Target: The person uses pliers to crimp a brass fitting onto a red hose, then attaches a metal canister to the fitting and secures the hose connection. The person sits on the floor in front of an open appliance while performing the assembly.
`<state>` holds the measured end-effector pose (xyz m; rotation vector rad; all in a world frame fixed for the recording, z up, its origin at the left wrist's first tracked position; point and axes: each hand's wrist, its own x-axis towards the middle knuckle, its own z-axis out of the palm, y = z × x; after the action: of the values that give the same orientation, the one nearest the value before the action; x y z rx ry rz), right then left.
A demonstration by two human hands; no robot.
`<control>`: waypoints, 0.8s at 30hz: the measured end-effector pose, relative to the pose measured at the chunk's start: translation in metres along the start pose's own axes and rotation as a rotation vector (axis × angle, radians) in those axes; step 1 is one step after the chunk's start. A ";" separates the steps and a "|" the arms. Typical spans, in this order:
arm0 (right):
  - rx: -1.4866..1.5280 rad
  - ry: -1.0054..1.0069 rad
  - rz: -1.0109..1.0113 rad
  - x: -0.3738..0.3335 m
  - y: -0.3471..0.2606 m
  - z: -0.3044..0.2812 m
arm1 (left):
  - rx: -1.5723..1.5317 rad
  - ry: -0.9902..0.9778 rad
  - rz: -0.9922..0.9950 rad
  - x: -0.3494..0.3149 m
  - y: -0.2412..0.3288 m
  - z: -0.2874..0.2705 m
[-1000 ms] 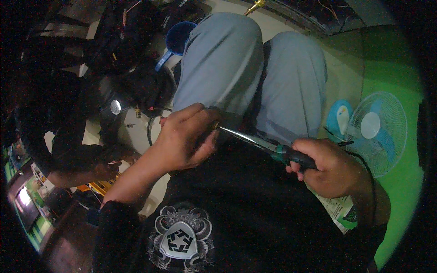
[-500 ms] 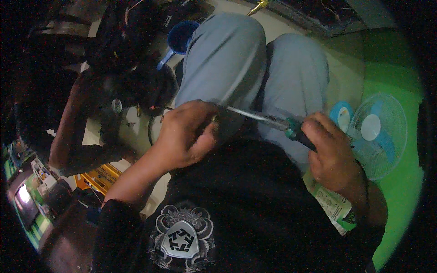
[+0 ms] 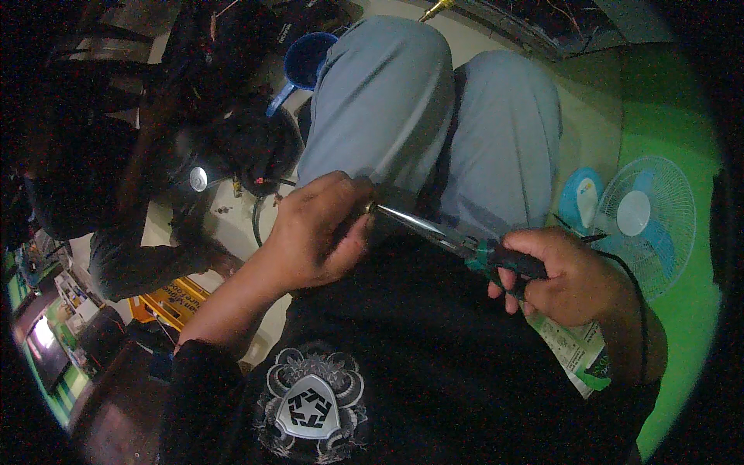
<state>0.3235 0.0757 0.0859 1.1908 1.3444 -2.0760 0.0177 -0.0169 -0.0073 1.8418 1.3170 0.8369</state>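
Observation:
Long-nose pliers (image 3: 426, 227) with green and black handles lie in my right hand (image 3: 570, 275), its fingers wrapped round the grips. Their slim metal jaws slant up and left over my lap. At the tip sits a small brass-coloured piece (image 3: 371, 208), touching or nearly touching the jaws; whether they grip it I cannot tell. My left hand (image 3: 322, 229) pinches that piece between thumb and fingers, beside my left knee. Most of the piece is hidden in the fingers.
A blue dipper (image 3: 306, 62) lies beyond my left leg. At the left are a yellow crate (image 3: 167, 306), a small white light (image 3: 198, 179) and another person's dark-clothed limbs. A fan (image 3: 632, 213) stands at right, above printed paper (image 3: 570, 356). A brass fitting (image 3: 436, 10) shows at the top.
My right hand has moved down and turned its hold on the pliers. Their tip has come from above my left fingers down to the brass piece. The other person's arm has shifted.

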 end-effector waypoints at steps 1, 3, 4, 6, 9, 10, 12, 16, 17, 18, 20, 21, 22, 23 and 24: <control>0.027 -0.015 0.004 0.001 -0.001 -0.001 | 0.004 -0.002 -0.007 0.000 0.000 0.000; 0.069 -0.035 0.020 0.001 0.000 -0.002 | 0.005 -0.003 -0.014 -0.001 0.001 0.000; 0.083 -0.041 0.032 0.001 0.000 -0.002 | 0.004 -0.001 -0.012 -0.001 0.001 0.000; 0.087 -0.046 0.054 0.000 0.001 -0.003 | 0.002 -0.006 -0.015 -0.001 0.002 0.000; 0.086 -0.048 0.069 0.000 0.001 -0.004 | 0.000 -0.022 -0.024 -0.001 0.002 -0.001; 0.103 -0.051 0.067 0.002 0.000 -0.004 | -0.002 -0.023 -0.024 -0.001 0.001 0.000; 0.063 -0.065 0.055 0.003 -0.003 -0.003 | -0.003 -0.025 -0.018 -0.001 0.000 0.000; -0.692 0.363 -0.247 0.004 0.002 0.015 | 0.016 -0.031 -0.028 0.000 -0.001 0.001; -1.024 0.572 -0.342 0.005 0.006 0.024 | 0.014 -0.031 -0.043 0.001 -0.001 0.002; -1.173 0.692 -0.460 0.007 0.010 0.022 | 0.032 -0.022 -0.054 0.001 -0.001 0.002; -1.488 0.902 -0.592 0.013 0.020 0.021 | 0.027 -0.003 -0.079 0.002 0.000 0.002; -1.522 0.971 -0.653 0.017 0.024 0.017 | 0.018 -0.013 -0.095 0.003 0.000 0.002; -1.552 1.039 -0.716 0.021 0.027 0.015 | -0.008 -0.010 -0.115 0.003 0.000 0.003; -1.582 1.112 -0.779 0.025 0.028 0.010 | -0.034 -0.006 -0.137 0.003 0.000 0.003; -1.486 1.045 -0.736 0.024 0.029 0.010 | -0.039 -0.007 -0.134 0.004 -0.001 0.002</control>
<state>0.3260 0.0563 0.0523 0.9560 3.1312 0.0538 0.0198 -0.0135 -0.0089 1.7044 1.3932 0.7785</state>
